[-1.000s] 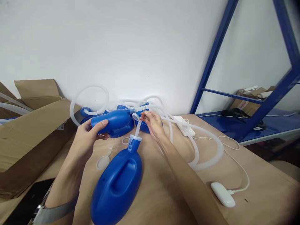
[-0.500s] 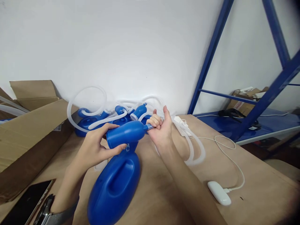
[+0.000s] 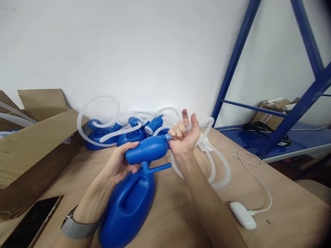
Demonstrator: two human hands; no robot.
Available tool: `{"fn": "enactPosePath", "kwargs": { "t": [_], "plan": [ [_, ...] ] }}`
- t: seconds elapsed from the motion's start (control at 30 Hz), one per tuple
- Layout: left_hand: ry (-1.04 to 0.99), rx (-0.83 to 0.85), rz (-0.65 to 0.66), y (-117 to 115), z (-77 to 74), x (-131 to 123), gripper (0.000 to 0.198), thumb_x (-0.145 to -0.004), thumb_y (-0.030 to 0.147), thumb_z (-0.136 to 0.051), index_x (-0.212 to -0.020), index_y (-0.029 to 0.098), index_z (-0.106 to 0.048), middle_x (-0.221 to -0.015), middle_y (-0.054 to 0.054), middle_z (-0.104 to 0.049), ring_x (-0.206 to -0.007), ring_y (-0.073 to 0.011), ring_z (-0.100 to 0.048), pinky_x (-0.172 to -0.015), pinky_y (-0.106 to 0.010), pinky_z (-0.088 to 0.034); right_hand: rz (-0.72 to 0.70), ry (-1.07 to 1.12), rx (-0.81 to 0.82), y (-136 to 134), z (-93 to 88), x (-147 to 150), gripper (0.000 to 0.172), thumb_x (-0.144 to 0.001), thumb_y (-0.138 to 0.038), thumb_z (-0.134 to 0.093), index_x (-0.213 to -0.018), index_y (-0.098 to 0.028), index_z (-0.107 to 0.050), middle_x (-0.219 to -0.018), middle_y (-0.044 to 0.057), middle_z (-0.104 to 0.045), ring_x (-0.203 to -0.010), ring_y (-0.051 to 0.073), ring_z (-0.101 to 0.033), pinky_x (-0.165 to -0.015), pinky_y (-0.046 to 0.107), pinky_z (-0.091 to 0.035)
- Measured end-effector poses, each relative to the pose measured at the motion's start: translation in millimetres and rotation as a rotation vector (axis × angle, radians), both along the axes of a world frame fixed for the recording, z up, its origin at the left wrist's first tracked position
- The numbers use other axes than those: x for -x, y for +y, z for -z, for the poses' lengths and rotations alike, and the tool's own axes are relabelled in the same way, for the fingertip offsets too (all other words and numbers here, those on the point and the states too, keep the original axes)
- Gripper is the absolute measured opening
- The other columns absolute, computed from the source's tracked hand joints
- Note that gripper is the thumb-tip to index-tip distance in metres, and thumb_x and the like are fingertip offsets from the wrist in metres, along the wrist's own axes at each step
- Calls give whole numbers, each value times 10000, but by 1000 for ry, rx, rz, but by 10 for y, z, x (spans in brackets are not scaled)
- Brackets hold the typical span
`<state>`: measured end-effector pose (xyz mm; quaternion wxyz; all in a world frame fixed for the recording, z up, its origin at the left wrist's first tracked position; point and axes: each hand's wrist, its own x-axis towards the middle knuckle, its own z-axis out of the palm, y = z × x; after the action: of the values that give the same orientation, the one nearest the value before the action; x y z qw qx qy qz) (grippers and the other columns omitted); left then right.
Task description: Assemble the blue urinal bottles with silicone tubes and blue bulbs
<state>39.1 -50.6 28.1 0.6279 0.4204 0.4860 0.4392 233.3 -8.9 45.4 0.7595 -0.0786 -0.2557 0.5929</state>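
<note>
A blue bulb-shaped cup (image 3: 148, 150) with a narrow nozzle lies nearly level across the view, with my left hand (image 3: 121, 162) closed around its wide end. My right hand (image 3: 183, 137) has its fingers curled around a translucent tube (image 3: 168, 137) at the nozzle; thumb and index finger point upward. How far the tube sits over the nozzle is hidden by the fingers. Under the cup, a blue L-shaped lever (image 3: 157, 168) sticks out to the right. Below it stands a blue jug (image 3: 126, 213) with a recessed grip, its neck partly covered by the cup and my left hand.
More blue jugs (image 3: 99, 136) and coiled tubes (image 3: 80, 119) lie along the wall. An open cardboard box (image 3: 31, 148) and a phone (image 3: 31, 220) are at left. A white device (image 3: 242, 215) with a cable is at right, near a blue metal shelf (image 3: 240, 58).
My left hand has turned and shifted right with the cup, bringing the L-shaped lever into view. My right hand has moved slightly right along with the tube.
</note>
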Motion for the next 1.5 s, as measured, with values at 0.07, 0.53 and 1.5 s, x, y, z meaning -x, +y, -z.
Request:
{"fn": "enactPosePath", "kwargs": {
  "t": [0.07, 0.53, 1.5],
  "plan": [
    [92, -149, 77, -49, -28, 31, 425, -734, 597, -721, -755, 177, -653, -565, -46, -639, -432, -158, -545, -445, -279, -454, -10, -11, -46, -3, 6, -43, 274, -956, -550, -673, -941, -277, -659, -416, -155, -195, -356, 69, -104, -375, 209, -186],
    [1039, -1661, -191, -66, 87, 381, 438, -906, 202, -753, -1325, 282, -656, -1400, -115, -710, -1301, -326, -680, -1116, -509, -564, -142, -2, 218, -60, -123, -217, 172, -959, -235, -675, -828, -241, -562, -426, -157, -185, -334, 52, -190, -329, 160, -240],
    [-1, 5, 387, 6, 132, -11, 523, -734, 719, -585, -736, 196, -563, -417, -1, -527, -316, -97, -386, -349, -212, -267, -25, 124, -96, 123, -7, -287, 205, -1028, -288, -621, -827, -251, -637, -450, -149, -111, -343, 64, -127, -336, 179, -179]
  ]
}}
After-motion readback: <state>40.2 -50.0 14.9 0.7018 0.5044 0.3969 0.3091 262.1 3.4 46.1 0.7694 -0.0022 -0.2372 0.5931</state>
